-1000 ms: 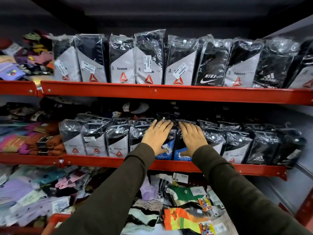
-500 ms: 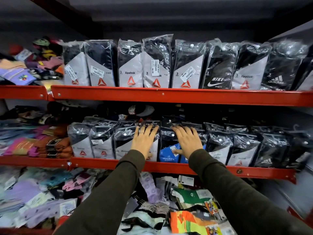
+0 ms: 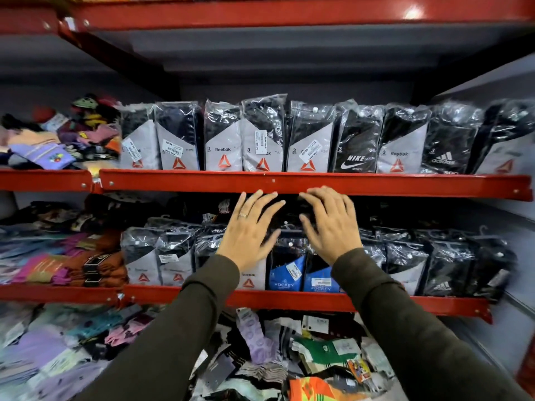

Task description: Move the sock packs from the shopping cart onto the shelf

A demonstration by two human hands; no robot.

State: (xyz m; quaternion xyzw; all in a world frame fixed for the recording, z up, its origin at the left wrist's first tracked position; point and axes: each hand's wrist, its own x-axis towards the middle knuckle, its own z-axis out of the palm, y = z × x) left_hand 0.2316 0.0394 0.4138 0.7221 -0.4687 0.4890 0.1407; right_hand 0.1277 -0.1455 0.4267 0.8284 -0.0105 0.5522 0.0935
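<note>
Both hands raised in front of the middle shelf point(image 3: 289, 301), palms toward the goods, fingers spread. Left hand point(image 3: 249, 231) open and flat, ring on one finger, grasping nothing, fingertips reaching up to the red front rail of the upper shelf point(image 3: 289, 183). Right hand point(image 3: 330, 224) likewise released, fingers slightly curled over the dark gap above the packs, holding nothing. Between and just below the two hands, two blue sock packs point(image 3: 304, 273) standing upright side by side at the front edge of the middle shelf, with grey-and-black sock packs point(image 3: 162, 259) in a row to the left and more black ones to the right (some with a three-stripe logo). Whether the palms actually touch the plastic: cannot tell. On the upper shelf, another upright row of bagged packs point(image 3: 260, 140), mostly grey with a red triangle mark, price stickers on several. Loose colourful socks point(image 3: 66, 134) heaped at the far left of both shelves. Below, a jumble of mixed socks point(image 3: 289, 357) under dark sleeves point(image 3: 185, 328).
</note>
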